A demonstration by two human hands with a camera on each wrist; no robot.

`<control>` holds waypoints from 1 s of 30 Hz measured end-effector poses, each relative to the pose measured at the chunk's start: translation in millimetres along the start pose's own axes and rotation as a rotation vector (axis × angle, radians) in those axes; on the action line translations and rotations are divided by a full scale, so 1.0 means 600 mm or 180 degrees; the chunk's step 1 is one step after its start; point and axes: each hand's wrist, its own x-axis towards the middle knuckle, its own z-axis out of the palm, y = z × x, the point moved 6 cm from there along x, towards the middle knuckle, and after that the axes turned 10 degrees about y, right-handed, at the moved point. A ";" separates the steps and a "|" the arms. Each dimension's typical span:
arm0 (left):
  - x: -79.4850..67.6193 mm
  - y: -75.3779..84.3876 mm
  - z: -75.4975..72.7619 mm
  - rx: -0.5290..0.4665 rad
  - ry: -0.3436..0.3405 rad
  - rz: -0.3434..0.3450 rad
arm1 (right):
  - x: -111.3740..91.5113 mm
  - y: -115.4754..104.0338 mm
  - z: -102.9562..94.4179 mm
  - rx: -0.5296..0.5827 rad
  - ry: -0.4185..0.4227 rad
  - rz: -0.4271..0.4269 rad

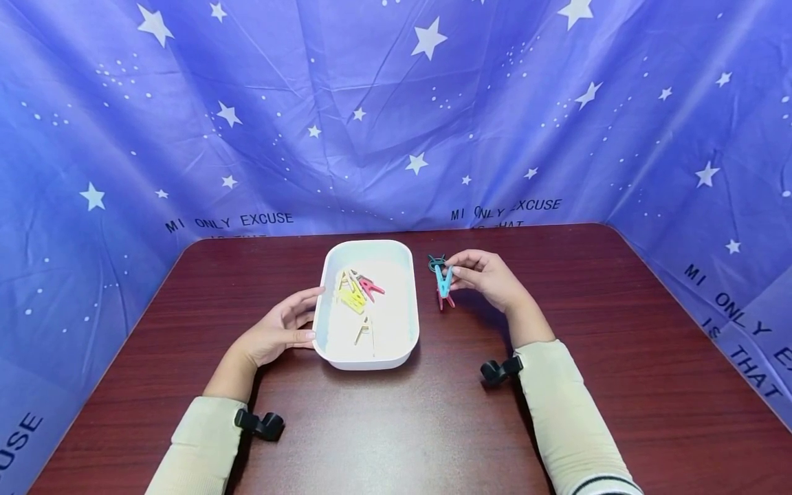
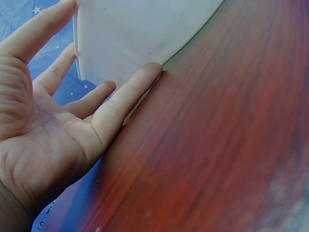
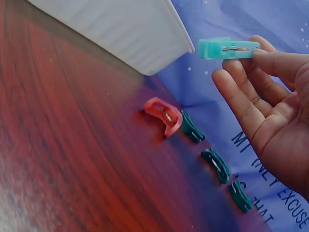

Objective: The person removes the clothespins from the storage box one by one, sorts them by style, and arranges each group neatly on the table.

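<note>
A light blue clothespin (image 1: 443, 282) is pinched between the thumb and fingers of my right hand (image 1: 489, 278), raised just right of the white plastic basin (image 1: 365, 364). In the right wrist view the clothespin (image 3: 229, 49) points toward the basin's corner. Below it on the table lie a red clothespin (image 3: 164, 116) and several dark green clothespins (image 3: 216, 165), partly covered by the blue one in the head view. My left hand (image 1: 275, 333) touches the basin's left wall with extended, spread fingers. Inside the basin are yellow clothespins (image 1: 353, 300), a red clothespin (image 1: 370, 287) and pale clothespins (image 1: 363, 331).
A dark reddish wooden table (image 1: 396, 426) carries everything. Behind it and at both sides hangs a blue cloth (image 1: 371, 172) with white stars and lettering. A black wrist mount (image 1: 260, 425) sits at the left cuff, another black mount (image 1: 500, 371) at the right.
</note>
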 end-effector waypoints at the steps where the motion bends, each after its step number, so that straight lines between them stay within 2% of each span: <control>1: 0.000 0.000 0.000 0.0004 0.0001 0.0005 | -0.001 0.002 -0.002 0.0009 0.0009 0.0010; 10: 0.001 -0.002 -0.001 0.0021 0.0007 0.0004 | -0.007 0.014 -0.020 0.0003 0.0158 0.0135; 19: -0.001 0.003 0.001 0.0016 0.0037 -0.0017 | -0.007 0.042 -0.046 -0.0017 0.0298 0.0247; 30: -0.001 0.003 0.002 0.0008 0.0058 -0.0026 | -0.011 0.068 -0.066 -0.0644 0.0384 0.0516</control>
